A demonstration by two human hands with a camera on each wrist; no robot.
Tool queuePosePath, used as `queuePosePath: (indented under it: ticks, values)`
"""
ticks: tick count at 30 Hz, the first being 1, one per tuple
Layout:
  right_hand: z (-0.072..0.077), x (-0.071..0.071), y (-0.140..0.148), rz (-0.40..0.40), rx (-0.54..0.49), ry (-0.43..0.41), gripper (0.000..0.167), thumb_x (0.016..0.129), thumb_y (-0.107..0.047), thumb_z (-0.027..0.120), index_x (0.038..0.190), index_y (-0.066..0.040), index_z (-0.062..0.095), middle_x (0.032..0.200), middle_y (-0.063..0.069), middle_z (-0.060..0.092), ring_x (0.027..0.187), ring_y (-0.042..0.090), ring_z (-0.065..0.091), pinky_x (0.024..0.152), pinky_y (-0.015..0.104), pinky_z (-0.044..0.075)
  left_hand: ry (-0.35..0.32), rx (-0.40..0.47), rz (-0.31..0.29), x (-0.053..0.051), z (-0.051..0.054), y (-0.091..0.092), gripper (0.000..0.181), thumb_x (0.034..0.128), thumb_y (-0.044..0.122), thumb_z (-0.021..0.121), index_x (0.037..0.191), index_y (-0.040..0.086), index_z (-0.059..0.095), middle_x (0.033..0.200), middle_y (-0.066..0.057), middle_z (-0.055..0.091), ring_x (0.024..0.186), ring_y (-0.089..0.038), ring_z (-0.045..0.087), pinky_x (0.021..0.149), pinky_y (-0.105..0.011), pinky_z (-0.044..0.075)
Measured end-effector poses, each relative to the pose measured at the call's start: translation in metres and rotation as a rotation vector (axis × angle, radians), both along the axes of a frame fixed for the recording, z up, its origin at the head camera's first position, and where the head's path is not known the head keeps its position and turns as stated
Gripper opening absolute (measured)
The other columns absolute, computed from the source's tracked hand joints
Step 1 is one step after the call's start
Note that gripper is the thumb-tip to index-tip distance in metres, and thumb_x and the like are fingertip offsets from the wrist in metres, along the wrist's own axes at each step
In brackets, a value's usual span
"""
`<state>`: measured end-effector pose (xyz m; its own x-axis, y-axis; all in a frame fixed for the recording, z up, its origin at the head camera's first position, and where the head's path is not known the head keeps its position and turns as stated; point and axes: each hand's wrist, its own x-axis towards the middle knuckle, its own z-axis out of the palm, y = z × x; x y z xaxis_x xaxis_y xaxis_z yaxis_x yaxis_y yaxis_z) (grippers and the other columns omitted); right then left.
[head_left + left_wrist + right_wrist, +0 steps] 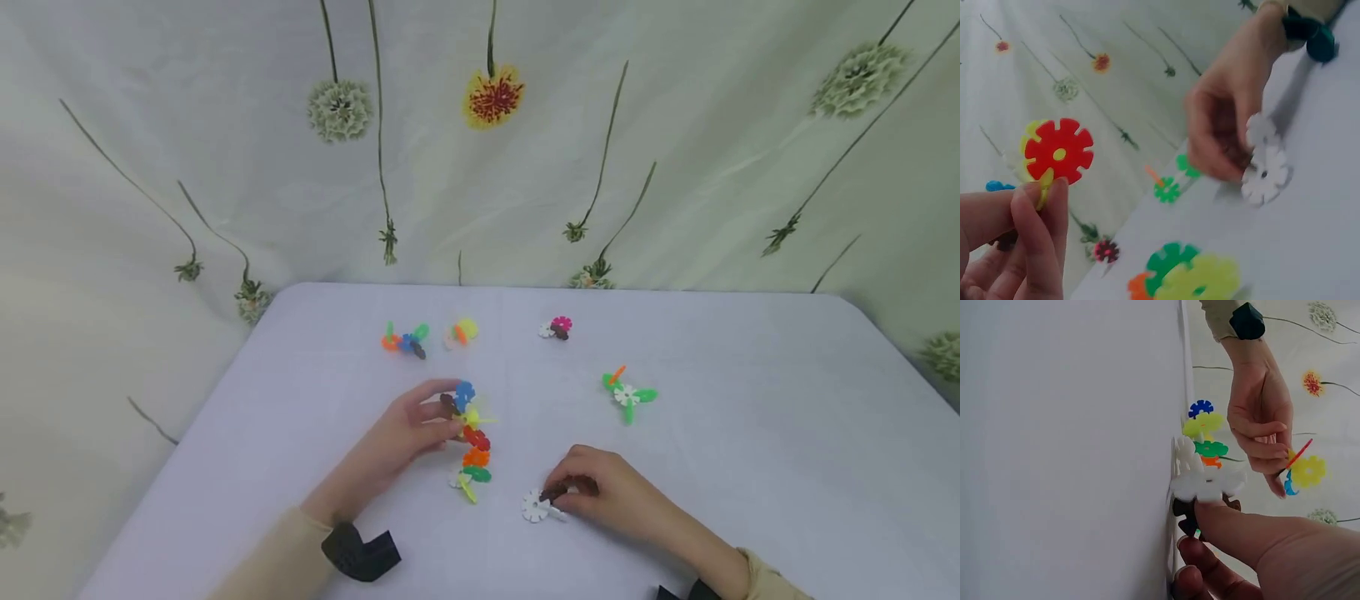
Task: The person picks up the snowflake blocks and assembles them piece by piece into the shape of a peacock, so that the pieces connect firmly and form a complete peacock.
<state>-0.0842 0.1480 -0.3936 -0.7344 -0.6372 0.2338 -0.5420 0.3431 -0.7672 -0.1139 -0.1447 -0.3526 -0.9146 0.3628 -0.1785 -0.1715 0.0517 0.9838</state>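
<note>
In the head view my left hand [405,433] pinches a joined cluster of slotted plastic flower discs: a blue disc [465,393], a brown one, a yellow one and a red disc [1079,150]. Below it on the table stands another joined cluster, with an orange disc [476,457], a green disc [477,474], white and yellow. The left wrist view shows these two clusters apart. My right hand [611,492] grips a brown disc [1185,515] joined to two white discs [1265,175], low at the tabletop. Its fingers partly cover the brown disc.
Toward the table's far side lie more joined clusters: blue, orange and green discs [408,342], a yellow and orange group [465,331], and a pink, white and brown group [561,325]. A green and white cluster [626,395] lies beyond my right hand. A flower-printed cloth [450,183] hangs behind.
</note>
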Motion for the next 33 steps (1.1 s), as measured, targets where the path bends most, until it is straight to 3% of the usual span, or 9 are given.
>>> queuePosePath:
  ticks: [3, 5, 9, 11, 13, 17, 28, 33]
  values:
    - [0.001, -0.001, -0.004, 0.008, 0.012, -0.042, 0.015, 0.082, -0.009, 0.072, 0.092, -0.021, 0.070, 0.087, -0.014, 0.060, 0.071, 0.005, 0.053, 0.061, 0.021, 0.047, -0.099, 0.097, -0.005, 0.010, -0.004, 0.013, 0.051, 0.0883, 0.011, 0.066, 0.133, 0.000, 0.043, 0.113, -0.014, 0.056, 0.094, -0.023, 0.061, 0.081, -0.028, 0.050]
    - [0.003, -0.002, -0.003, -0.023, -0.006, -0.121, 0.013, 0.084, -0.008, 0.070, 0.091, -0.018, 0.071, 0.087, -0.012, 0.063, 0.073, 0.007, 0.055, 0.062, 0.023, 0.048, -0.144, 0.142, -0.004, 0.015, -0.006, 0.021, 0.052, 0.0877, 0.010, 0.067, 0.132, -0.002, 0.043, 0.113, -0.014, 0.055, 0.093, -0.022, 0.062, 0.082, -0.028, 0.050]
    - [0.010, 0.000, 0.005, -0.103, -0.150, -0.241, 0.014, 0.086, 0.000, 0.065, 0.094, -0.009, 0.071, 0.090, -0.004, 0.068, 0.078, 0.013, 0.060, 0.064, 0.026, 0.052, -0.179, 0.210, 0.014, 0.022, -0.007, 0.030, 0.049, 0.0874, 0.005, 0.066, 0.130, -0.005, 0.043, 0.108, -0.015, 0.055, 0.087, -0.020, 0.062, 0.081, -0.030, 0.051]
    - [0.014, 0.002, 0.008, -0.104, -0.241, -0.176, 0.015, 0.085, 0.003, 0.065, 0.095, -0.006, 0.070, 0.090, 0.000, 0.068, 0.078, 0.015, 0.062, 0.063, 0.028, 0.053, -0.187, 0.230, 0.030, 0.025, -0.007, 0.032, 0.049, 0.0871, 0.004, 0.066, 0.129, -0.005, 0.043, 0.105, -0.014, 0.055, 0.086, -0.020, 0.061, 0.082, -0.031, 0.051]
    - [0.017, 0.006, 0.008, -0.093, -0.309, -0.037, 0.020, 0.082, 0.007, 0.067, 0.096, -0.006, 0.070, 0.090, 0.002, 0.068, 0.077, 0.016, 0.062, 0.062, 0.028, 0.053, -0.188, 0.239, 0.043, 0.027, -0.006, 0.032, 0.048, 0.0870, 0.004, 0.066, 0.128, -0.005, 0.043, 0.104, -0.014, 0.054, 0.086, -0.020, 0.060, 0.082, -0.032, 0.051]
    - [0.020, 0.010, 0.003, -0.100, -0.368, 0.180, 0.031, 0.074, 0.015, 0.069, 0.095, -0.007, 0.070, 0.089, 0.002, 0.067, 0.078, 0.013, 0.062, 0.063, 0.026, 0.053, -0.175, 0.252, 0.071, 0.028, -0.005, 0.033, 0.046, 0.0863, 0.003, 0.066, 0.127, -0.005, 0.045, 0.102, -0.013, 0.054, 0.084, -0.019, 0.061, 0.081, -0.032, 0.051]
    - [0.021, 0.012, -0.001, -0.091, -0.331, 0.342, 0.035, 0.070, 0.016, 0.072, 0.097, -0.007, 0.070, 0.090, 0.002, 0.067, 0.077, 0.012, 0.061, 0.064, 0.018, 0.050, -0.208, 0.218, 0.158, 0.030, -0.009, 0.039, 0.052, 0.0850, 0.008, 0.069, 0.129, -0.005, 0.046, 0.100, -0.012, 0.058, 0.085, -0.020, 0.063, 0.080, -0.030, 0.051]
    - [0.019, 0.011, -0.002, -0.076, -0.342, 0.371, 0.033, 0.072, 0.014, 0.071, 0.098, -0.006, 0.070, 0.090, 0.004, 0.067, 0.078, 0.013, 0.061, 0.065, 0.019, 0.050, -0.207, 0.209, 0.161, 0.030, -0.008, 0.040, 0.053, 0.0848, 0.007, 0.069, 0.130, -0.006, 0.045, 0.093, -0.013, 0.061, 0.087, -0.027, 0.066, 0.080, -0.031, 0.051]
